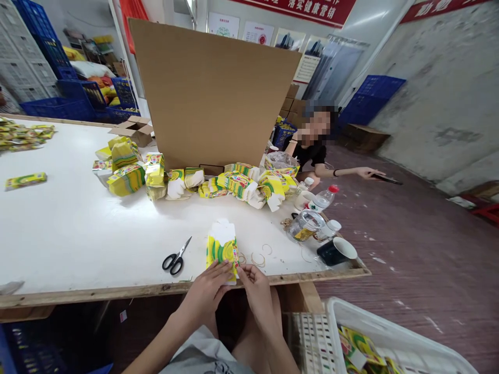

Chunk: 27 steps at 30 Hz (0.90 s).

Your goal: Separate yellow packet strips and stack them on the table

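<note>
A flattened yellow-and-green printed carton (221, 246) lies at the table's front edge, its white flaps pointing away from me. My left hand (206, 288) holds its near part, fingers laid over the printed face and the thumb by the front edge. At the carton's right edge, my right hand (256, 288) is closed, thumb and finger pinching the narrow printed side. Black-handled scissors (174, 259) lie to the left, apart from both hands. Several thin rubber bands (258, 258) are scattered just right of the carton.
Bundled yellow cartons (237, 184) line the table before an upright cardboard sheet (214, 93). Bottles, a clear jar (306, 226) and a dark mug (336, 251) crowd the right corner. A white basket (374, 324) stands low right. Another person (312, 150) sits beyond, holding a dark object.
</note>
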Motion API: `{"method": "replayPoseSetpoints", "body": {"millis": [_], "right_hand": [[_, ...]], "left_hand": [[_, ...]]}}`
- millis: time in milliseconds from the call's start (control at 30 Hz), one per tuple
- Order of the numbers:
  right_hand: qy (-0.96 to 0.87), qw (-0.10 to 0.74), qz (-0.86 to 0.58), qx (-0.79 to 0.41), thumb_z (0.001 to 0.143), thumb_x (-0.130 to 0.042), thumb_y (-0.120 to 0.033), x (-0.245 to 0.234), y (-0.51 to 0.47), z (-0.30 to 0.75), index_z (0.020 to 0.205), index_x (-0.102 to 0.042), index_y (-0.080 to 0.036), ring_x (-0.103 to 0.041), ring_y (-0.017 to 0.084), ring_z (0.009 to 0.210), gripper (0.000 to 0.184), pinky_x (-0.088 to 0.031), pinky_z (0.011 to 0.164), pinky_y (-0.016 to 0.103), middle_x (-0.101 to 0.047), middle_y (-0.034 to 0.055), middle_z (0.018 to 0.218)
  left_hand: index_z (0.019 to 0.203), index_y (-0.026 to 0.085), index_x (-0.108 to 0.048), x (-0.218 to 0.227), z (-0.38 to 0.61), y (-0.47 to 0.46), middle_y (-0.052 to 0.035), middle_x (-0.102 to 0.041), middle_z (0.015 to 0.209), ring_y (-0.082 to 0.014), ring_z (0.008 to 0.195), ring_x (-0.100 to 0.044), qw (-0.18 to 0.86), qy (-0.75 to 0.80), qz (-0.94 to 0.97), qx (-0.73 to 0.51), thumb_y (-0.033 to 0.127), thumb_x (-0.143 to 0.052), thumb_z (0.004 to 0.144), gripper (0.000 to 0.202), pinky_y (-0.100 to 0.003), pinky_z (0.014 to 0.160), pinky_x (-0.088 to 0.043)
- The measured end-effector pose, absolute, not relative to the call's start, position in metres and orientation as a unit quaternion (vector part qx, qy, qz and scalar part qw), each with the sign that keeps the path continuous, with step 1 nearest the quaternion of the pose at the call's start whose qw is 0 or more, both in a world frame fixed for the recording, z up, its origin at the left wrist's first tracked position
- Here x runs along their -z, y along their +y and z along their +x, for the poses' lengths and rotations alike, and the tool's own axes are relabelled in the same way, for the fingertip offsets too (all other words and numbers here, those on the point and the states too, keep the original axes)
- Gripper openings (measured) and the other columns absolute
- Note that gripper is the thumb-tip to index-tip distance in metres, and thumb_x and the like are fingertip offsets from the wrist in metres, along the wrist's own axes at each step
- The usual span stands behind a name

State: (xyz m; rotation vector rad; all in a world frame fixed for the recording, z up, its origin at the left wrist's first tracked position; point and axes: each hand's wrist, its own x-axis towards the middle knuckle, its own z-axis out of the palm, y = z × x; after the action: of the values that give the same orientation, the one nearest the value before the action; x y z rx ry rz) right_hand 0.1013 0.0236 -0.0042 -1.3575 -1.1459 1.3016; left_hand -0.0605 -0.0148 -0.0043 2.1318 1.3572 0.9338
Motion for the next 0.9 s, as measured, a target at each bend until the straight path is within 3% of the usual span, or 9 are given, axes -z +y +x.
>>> {"method": "replayPoseSetpoints", "body": {"millis": [167, 233, 367, 467, 600, 767, 900], "right_hand": [[-0.418, 0.485, -0.536, -0.551, 0.066, -0.077, -0.055, -0.007, 0.017, 0.110, 0.078, -0.069, -0.017, -0.067, 0.022, 0.074, 0.041, -0.053, 0.073, 0.035, -0.074, 0.0071, 0.078], [-0.398, 0.494, -0.524, -0.568, 0.065, -0.079, -0.053, -0.014, 0.010, 0.112, 0.083, -0.069, -0.018, -0.068, 0.023, 0.077, 0.040, -0.054, 0.074, 0.035, -0.074, 0.0072, 0.082], [-0.350, 0.493, -0.478, -0.637, 0.064, -0.084, -0.042, -0.023, -0.005, 0.111, 0.089, -0.071, -0.019, -0.069, 0.022, 0.079, 0.037, -0.054, 0.075, 0.035, -0.075, 0.0067, 0.083], [-0.363, 0.492, -0.464, -0.641, 0.066, -0.084, -0.037, -0.026, -0.011, 0.111, 0.086, -0.073, -0.019, -0.069, 0.023, 0.083, 0.029, -0.053, 0.079, 0.036, -0.076, 0.0067, 0.086], [-0.395, 0.497, -0.481, -0.605, 0.067, -0.083, -0.038, -0.029, -0.013, 0.112, 0.083, -0.075, -0.018, -0.068, 0.024, 0.086, 0.027, -0.053, 0.083, 0.037, -0.076, 0.0077, 0.086], [-0.443, 0.472, -0.508, -0.568, 0.071, -0.078, -0.045, -0.031, -0.015, 0.111, 0.086, -0.074, -0.015, -0.066, 0.023, 0.076, 0.034, -0.054, 0.072, 0.034, -0.075, 0.0089, 0.082], [-0.459, 0.465, -0.508, -0.562, 0.074, -0.074, -0.048, -0.029, -0.017, 0.107, 0.079, -0.070, -0.015, -0.063, 0.021, 0.068, 0.033, -0.053, 0.065, 0.031, -0.072, 0.0068, 0.074]], "left_hand": [[0.141, 0.028, -0.046, -0.003, -0.054, -0.021, -0.0084, -0.042, 0.153, -0.0257, 0.143, -0.034, 0.344, 0.491, 0.618, -0.508, 0.020, -0.059, 0.088, 0.055, -0.047, 0.119, -0.029], [0.142, 0.028, -0.044, -0.009, -0.050, -0.020, -0.0087, -0.038, 0.155, -0.0265, 0.143, -0.034, 0.427, 0.471, 0.486, -0.600, 0.029, -0.061, 0.089, 0.056, -0.045, 0.118, -0.030], [0.126, 0.023, -0.062, -0.021, -0.042, -0.014, -0.0124, -0.062, 0.135, -0.0309, 0.128, -0.054, 0.648, 0.354, 0.267, -0.620, 0.044, -0.070, 0.081, 0.050, -0.045, 0.109, -0.042], [0.111, 0.018, -0.072, -0.032, -0.037, -0.012, -0.0132, -0.075, 0.112, -0.0314, 0.114, -0.065, 0.740, 0.273, 0.218, -0.574, 0.045, -0.074, 0.077, 0.044, -0.044, 0.102, -0.048], [0.098, 0.017, -0.076, -0.039, -0.034, -0.012, -0.0108, -0.078, 0.097, -0.0277, 0.100, -0.071, 0.743, 0.268, 0.207, -0.577, 0.039, -0.078, 0.073, 0.034, -0.038, 0.093, -0.053], [0.097, 0.017, -0.073, -0.032, -0.028, -0.011, -0.0086, -0.078, 0.087, -0.0237, 0.083, -0.073, 0.691, 0.352, 0.197, -0.600, 0.040, -0.082, 0.068, 0.038, -0.032, 0.077, -0.057], [0.084, 0.015, -0.070, -0.024, -0.026, -0.008, -0.0053, -0.075, 0.075, -0.0187, 0.067, -0.068, 0.634, 0.411, 0.237, -0.611, 0.046, -0.080, 0.068, 0.036, -0.028, 0.066, -0.055]]}}
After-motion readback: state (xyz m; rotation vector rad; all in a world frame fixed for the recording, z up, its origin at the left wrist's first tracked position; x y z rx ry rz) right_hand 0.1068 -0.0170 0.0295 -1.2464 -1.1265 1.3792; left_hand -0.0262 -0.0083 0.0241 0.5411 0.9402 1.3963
